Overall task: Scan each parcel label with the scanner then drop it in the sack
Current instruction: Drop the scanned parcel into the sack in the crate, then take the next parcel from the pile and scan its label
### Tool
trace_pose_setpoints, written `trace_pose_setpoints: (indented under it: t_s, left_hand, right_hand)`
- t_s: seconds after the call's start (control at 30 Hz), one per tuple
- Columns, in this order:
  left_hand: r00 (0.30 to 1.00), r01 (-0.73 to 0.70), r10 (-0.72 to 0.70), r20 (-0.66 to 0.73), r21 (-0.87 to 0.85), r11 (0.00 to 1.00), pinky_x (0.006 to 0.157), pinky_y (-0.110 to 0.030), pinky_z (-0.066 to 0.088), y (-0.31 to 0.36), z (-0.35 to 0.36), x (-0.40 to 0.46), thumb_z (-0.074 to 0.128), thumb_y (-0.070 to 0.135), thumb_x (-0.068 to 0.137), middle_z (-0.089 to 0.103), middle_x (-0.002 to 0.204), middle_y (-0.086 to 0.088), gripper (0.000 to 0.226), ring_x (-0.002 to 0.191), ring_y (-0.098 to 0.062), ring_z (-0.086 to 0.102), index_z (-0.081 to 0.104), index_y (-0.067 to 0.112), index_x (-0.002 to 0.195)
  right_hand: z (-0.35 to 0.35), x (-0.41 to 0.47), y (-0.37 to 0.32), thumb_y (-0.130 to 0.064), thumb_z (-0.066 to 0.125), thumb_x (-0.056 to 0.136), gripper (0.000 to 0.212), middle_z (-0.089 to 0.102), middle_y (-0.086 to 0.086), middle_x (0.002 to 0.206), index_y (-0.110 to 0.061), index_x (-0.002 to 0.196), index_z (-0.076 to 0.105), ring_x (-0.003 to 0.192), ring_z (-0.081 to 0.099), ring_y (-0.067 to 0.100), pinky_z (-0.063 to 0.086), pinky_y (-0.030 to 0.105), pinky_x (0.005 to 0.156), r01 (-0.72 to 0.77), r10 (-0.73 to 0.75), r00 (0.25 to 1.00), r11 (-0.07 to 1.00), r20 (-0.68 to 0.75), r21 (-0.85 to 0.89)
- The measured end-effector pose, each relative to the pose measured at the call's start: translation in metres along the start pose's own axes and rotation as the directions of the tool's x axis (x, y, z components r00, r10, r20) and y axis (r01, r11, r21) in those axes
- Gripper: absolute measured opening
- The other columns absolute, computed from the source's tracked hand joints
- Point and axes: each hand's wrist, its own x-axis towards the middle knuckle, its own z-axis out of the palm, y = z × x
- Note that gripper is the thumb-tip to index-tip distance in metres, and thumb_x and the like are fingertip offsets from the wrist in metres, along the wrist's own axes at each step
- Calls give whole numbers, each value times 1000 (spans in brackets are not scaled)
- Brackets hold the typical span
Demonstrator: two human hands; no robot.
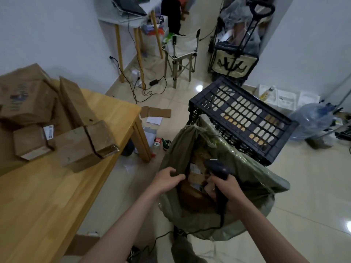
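Parcels (196,179) lie half hidden inside sack (247,179).

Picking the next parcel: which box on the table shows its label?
The small cardboard box at the pile's near left; a white barcode label faces up on it.

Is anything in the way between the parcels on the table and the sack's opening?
Nothing visible blocks it. The parcels lie on the table; the sack stands beside it, held open by the left hand. The right hand holds the scanner over the opening.

Glossy floor tiles (296,186) — sack (252,179) seemingly woven plastic.
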Motion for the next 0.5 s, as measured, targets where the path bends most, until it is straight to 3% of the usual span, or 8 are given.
trace_pose_setpoints:
  t_s: [0.13,0.2,0.27,0.3,0.4,0.5]
  left_hand:
    - [997,39,-42,-69,-47,998,95,-31,47,-34,-27,-22,66,49,89,55,137,1,57,116,-13,54,55,19,136]
    - [991,45,-55,-125,-75,996,87,-26,44,-51,-47,-37,65,49,89,57,132,2,53,109,-10,53,56,21,133]
    - [977,53,-73,-200,-101,993,89,-26,45,-70,-69,-52,67,50,87,59,128,2,50,112,-12,55,60,23,129]
    - [969,55,-81,-235,-113,992,91,-27,47,-80,-82,-60,67,50,86,61,127,2,49,113,-14,57,63,23,126]
    - [942,53,-103,-319,-162,985,93,-29,49,-110,-118,-86,68,43,88,64,123,-2,41,111,-18,61,66,19,121]
    - [916,63,-130,-381,-182,981,93,-27,46,-144,-156,-115,64,42,91,62,122,0,36,113,-19,58,65,21,121]
  right_hand:
    - [32,-14,-10,-16,71,93,15,70,10,100,-18,107,67,99,67,29,57,56,95,16,-12,997,999,80,-49]
    - [55,-20,-19,-11,68,95,14,68,13,90,-10,109,68,86,66,29,58,51,84,42,-33,990,997,140,-67]
    - [84,-31,-32,-12,68,95,19,68,13,84,-6,113,67,77,66,28,58,42,69,71,-52,981,993,186,-97]
    - [100,-38,-38,-12,68,95,17,69,13,86,-8,112,67,79,67,29,60,41,69,94,-70,977,989,202,-112]
    - [154,-59,-56,-13,69,94,14,73,17,96,-14,107,68,91,70,34,60,53,87,169,-125,955,975,270,-147]
    - [209,-87,-70,-7,67,94,14,69,18,91,-8,108,68,82,67,31,60,45,73,230,-169,910,966,379,-121]
